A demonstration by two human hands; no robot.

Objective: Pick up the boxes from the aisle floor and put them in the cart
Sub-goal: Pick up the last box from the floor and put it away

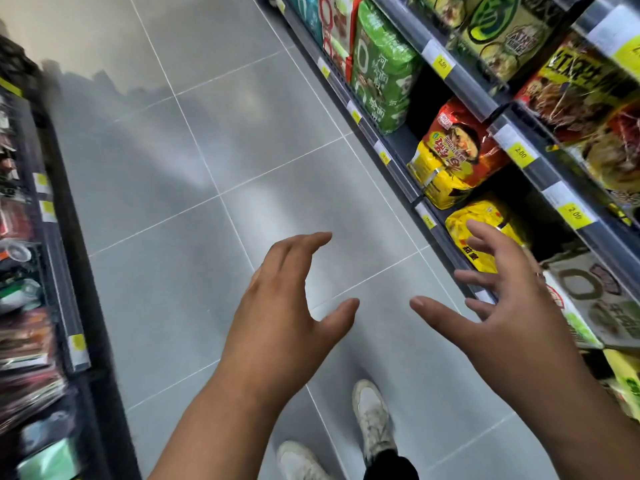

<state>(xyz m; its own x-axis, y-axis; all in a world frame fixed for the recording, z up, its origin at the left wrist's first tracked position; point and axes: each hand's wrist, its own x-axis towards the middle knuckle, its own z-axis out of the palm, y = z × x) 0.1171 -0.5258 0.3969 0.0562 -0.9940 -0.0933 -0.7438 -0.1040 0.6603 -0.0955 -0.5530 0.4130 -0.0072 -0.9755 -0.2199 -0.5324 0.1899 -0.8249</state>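
My left hand (282, 306) is held out over the grey tiled aisle floor (180, 174), fingers spread and curved, holding nothing. My right hand (502, 303) is beside it, also spread and empty, hovering in front of the lower right shelf. No box and no cart appear in this view. The floor stretch between the shelves shows only tiles.
Shelving on the right (519, 147) holds noodle packs in green (381, 77), red (457, 147) and yellow (485, 233), with yellow price tags. A dark shelf unit (52, 271) lines the left side. My white shoes (374, 417) stand on the tiles below my hands.
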